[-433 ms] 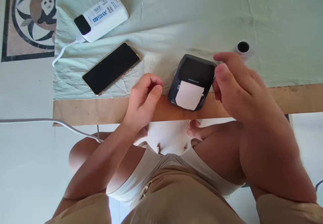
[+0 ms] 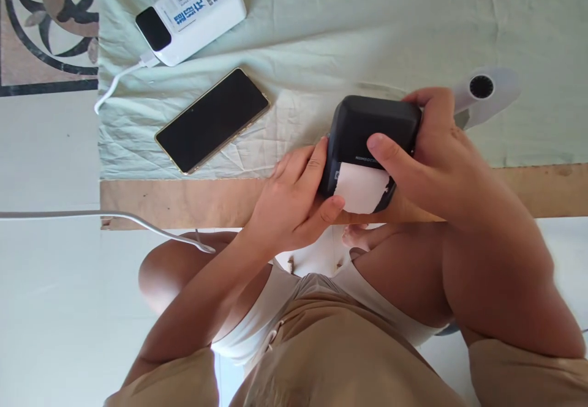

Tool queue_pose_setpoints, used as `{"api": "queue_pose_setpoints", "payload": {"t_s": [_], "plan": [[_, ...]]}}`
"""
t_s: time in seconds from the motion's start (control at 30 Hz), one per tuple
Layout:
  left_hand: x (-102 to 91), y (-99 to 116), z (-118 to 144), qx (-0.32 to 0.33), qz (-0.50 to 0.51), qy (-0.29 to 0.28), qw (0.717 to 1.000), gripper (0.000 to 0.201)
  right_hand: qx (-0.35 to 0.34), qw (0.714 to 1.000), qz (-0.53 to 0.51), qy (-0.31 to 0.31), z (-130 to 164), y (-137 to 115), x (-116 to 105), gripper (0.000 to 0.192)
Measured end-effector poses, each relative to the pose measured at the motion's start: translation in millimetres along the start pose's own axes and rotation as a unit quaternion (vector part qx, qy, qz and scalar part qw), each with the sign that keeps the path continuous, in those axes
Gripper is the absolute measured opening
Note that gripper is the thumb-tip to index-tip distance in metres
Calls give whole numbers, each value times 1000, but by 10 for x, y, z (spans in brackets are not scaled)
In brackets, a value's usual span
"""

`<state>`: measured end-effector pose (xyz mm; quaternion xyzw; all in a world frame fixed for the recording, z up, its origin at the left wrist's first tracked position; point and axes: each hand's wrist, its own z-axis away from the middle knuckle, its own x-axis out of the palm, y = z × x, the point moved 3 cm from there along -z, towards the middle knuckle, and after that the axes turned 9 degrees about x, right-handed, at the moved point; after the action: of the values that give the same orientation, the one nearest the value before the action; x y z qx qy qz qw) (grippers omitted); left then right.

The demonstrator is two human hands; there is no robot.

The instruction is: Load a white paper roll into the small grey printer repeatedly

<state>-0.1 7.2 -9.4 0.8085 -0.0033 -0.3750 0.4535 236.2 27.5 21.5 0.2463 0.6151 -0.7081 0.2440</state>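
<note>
A small black label printer (image 2: 367, 128) sits near the table's front edge, with a strip of white paper (image 2: 361, 188) sticking out of its slot towards me. My right hand (image 2: 432, 156) grips the printer from the right, thumb across its top. My left hand (image 2: 298, 196) presses against the printer's left side, its thumb under the paper's lower corner.
A black smartphone (image 2: 212, 120) lies face up to the left on the pale green cloth (image 2: 367, 27). A white power bank (image 2: 193, 15) with a white cable (image 2: 114, 82) lies behind it. A white paper roll (image 2: 482, 89) lies at the right. The wooden table edge (image 2: 174, 202) runs in front.
Both hands have closed in on the printer: the right now grips it, and the left moved right from a loose fist to touch its side and the paper.
</note>
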Motion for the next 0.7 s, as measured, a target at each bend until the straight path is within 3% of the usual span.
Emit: {"api": "queue_pose_setpoints", "payload": {"t_s": [0.07, 0.13, 0.23, 0.3, 0.37, 0.43, 0.53, 0.7], "plan": [[-12, -41, 40, 10, 68, 37, 997, 82, -19, 999, -25, 21, -3, -150, 4, 65], [-36, -63, 54, 11, 187, 117, 975, 64, -53, 993, -103, 5, -3, -319, 36, 68], [-58, -27, -4, -13, 401, 250, 881, 35, -36, 960, -258, -97, -14, -525, 171, 67], [-38, 17, -88, -105, 490, 274, 821, 43, -27, 940, -309, -143, -32, -633, 281, 62], [-59, 45, -155, -195, 508, 324, 774, 54, -46, 946, -296, -123, -67, -699, 361, 53], [-91, 43, -209, -236, 516, 338, 751, 44, -68, 963, -251, -77, -105, -712, 418, 52], [-128, -54, -212, -258, 520, 336, 742, 34, -70, 979, -180, -71, -144, -674, 479, 58], [-150, -212, -153, -260, 483, 277, 789, 48, -61, 993, -54, -80, -209, -651, 416, 62]]}}
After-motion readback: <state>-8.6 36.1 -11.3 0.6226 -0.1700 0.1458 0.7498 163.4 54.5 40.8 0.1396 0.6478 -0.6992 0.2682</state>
